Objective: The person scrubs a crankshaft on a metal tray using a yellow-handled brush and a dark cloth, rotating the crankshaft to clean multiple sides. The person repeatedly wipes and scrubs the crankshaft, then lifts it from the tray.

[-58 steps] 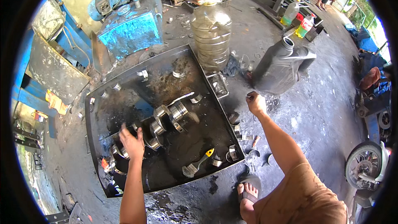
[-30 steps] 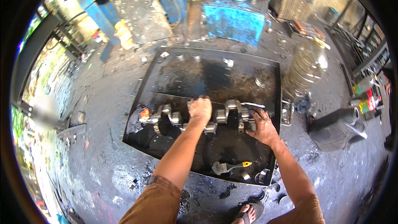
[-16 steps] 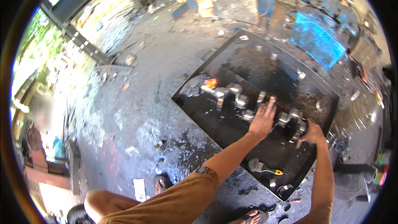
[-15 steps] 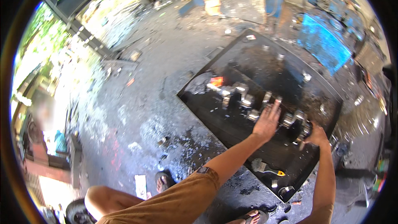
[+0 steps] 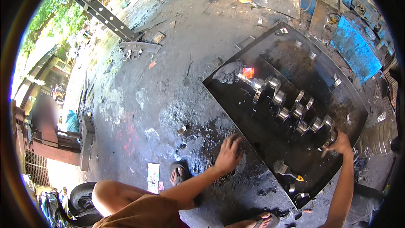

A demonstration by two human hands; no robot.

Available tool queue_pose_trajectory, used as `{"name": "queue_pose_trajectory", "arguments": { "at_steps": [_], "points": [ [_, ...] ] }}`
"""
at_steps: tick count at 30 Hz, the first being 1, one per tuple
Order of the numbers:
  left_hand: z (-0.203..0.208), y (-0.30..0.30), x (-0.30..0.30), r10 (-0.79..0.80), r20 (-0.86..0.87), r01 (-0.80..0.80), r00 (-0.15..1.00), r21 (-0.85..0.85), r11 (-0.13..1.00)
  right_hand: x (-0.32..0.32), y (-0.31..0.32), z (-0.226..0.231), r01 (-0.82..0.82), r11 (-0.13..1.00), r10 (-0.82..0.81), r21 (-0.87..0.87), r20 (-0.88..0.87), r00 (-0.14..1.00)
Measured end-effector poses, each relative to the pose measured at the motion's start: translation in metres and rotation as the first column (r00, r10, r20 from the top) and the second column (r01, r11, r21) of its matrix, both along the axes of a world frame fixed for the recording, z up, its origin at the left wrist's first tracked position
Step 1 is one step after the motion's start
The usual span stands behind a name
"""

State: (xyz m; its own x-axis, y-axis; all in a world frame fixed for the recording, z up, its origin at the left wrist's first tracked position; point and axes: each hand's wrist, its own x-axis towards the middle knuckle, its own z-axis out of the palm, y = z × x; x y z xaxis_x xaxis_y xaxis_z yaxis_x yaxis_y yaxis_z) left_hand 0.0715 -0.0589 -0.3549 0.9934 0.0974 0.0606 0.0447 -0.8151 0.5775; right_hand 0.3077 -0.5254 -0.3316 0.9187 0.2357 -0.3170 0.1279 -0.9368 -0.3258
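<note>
With the right hand [image 5: 339, 143] curled on the near end of the crankshaft [image 5: 291, 105] lying in the tray [image 5: 270, 160], and the left hand [image 5: 228, 154] spread flat on the floor beside it, keep that brace planted and lift the end slowly.

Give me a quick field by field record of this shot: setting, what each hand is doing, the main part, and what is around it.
Setting: oily concrete workshop floor
Left hand: spread flat on the floor, beside the near edge of the tray
Right hand: on the near end of the crankshaft; grip unclear
Crankshaft: lies lengthwise in the black metal tray
In tray: grey rag at far end, yellow-tipped tool near corner
Nearby: blue machine, sandalled foot
</note>
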Motion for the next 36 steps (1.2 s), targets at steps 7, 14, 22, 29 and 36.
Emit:
{"name": "queue_pose_trajectory", "arguments": {
  "at_steps": [7,14,22,29,36],
  "points": [
    [-0.001,0.081,0.009,0.074,0.055,-0.077,0.996,0.053,0.996,-0.015,0.007,-0.018,0.069,0.990,-0.050,-0.121,0.156,0.986],
    [0.047,0.330,0.038,0.103,0.091,-0.136,0.991,0.539,0.831,-0.053,0.002,-0.055,0.243,0.941,-0.101,-0.236,0.489,0.867],
    [0.116,0.466,-0.058,0.471,-0.497,-0.024,0.729,0.669,0.743,-0.056,-0.008,0.001,0.150,0.981,-0.077,-0.120,0.472,0.878],
    [-0.004,0.527,0.031,0.732,-0.204,-0.616,0.650,0.423,0.664,-0.203,-0.031,0.006,0.118,0.947,-0.063,-0.298,0.187,0.980],
    [-0.086,0.497,0.128,0.820,-0.141,-0.704,0.555,0.445,0.553,-0.315,-0.038,0.040,0.011,0.965,-0.059,-0.263,-0.173,0.983]
  ]
}}
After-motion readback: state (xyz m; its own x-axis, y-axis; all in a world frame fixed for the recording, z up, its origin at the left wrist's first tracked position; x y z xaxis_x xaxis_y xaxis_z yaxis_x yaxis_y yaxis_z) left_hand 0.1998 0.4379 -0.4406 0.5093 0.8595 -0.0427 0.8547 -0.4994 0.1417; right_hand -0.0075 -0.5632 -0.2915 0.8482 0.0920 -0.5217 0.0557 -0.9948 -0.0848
